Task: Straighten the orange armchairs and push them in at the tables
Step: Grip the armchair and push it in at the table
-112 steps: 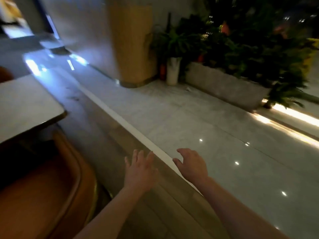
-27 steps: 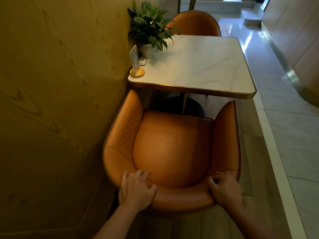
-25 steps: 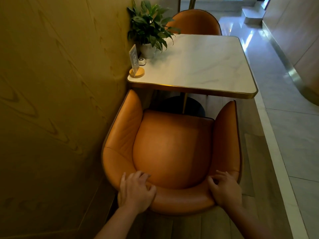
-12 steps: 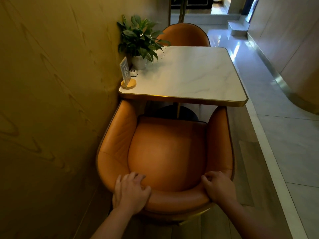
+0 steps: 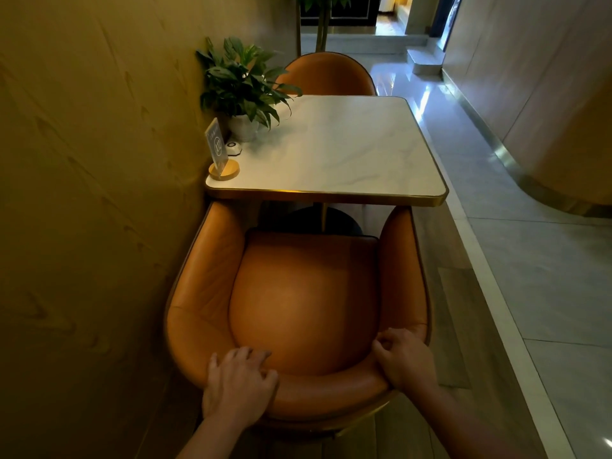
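Left hand (image 5: pixel 238 385) curls over the backrest top, left of centre, while the right hand (image 5: pixel 402 359) grips it toward the right corner. The orange armchair (image 5: pixel 304 299) points straight at the table (image 5: pixel 331 193), arm tips reaching its near edge, hard beside the wall (image 5: pixel 99 193). A second armchair (image 5: pixel 328 76) sits at the far edge.

The yellow wood-grain wall (image 5: pixel 82 193) fills the frame's left, just beside the left flank of the orange leather armchair (image 5: pixel 304 303). Ahead, the gold-rimmed white marble table (image 5: pixel 347 154) meets the armrest tips. A potted green plant (image 5: pixel 241 81) and a clear sign on a round wooden base (image 5: pixel 217 147) crowd the table's left edge. Grey tiled floor (image 5: pixel 536 276) lies open at right.
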### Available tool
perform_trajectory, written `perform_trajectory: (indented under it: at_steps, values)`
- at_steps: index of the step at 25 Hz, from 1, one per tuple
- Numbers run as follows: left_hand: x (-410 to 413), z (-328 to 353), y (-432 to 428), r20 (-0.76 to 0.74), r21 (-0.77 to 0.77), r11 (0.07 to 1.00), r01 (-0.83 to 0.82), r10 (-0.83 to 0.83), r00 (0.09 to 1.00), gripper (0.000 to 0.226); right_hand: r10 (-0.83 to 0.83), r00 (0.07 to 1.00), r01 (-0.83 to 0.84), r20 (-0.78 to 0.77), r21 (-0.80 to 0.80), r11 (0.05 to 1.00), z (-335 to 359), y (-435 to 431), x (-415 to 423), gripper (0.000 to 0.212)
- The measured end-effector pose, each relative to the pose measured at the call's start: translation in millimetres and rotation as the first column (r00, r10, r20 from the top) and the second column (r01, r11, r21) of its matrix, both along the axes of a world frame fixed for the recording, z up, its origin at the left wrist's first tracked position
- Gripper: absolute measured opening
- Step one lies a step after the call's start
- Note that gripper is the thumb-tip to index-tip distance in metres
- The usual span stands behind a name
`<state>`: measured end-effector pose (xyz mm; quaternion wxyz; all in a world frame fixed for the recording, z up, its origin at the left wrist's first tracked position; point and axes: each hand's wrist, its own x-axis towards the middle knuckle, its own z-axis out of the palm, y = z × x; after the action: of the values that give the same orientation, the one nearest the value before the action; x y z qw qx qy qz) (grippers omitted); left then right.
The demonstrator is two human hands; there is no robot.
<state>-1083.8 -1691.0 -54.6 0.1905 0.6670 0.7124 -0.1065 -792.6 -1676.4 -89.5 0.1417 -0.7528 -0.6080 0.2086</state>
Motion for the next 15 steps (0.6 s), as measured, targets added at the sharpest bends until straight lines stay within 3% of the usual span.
perform_trajectory:
  at_steps: [8, 15]
  values:
    - [1.1, 5.5, -4.6, 0.013, -0.022, 0.999, 0.033, -0.033, 0.999, 0.054, -0.049, 0.997, 0.05, -0.057, 0.016, 0.999, -3.5, -6.0, 0.1, 0.03]
    - [2.6, 4.5, 0.3, 0.037, 0.032, 0.999, -0.003, 0.002, 0.999, 0.055, -0.101, 0.99, 0.111, -0.098, 0.105, 0.988, -6.9, 3.5, 0.9, 0.019]
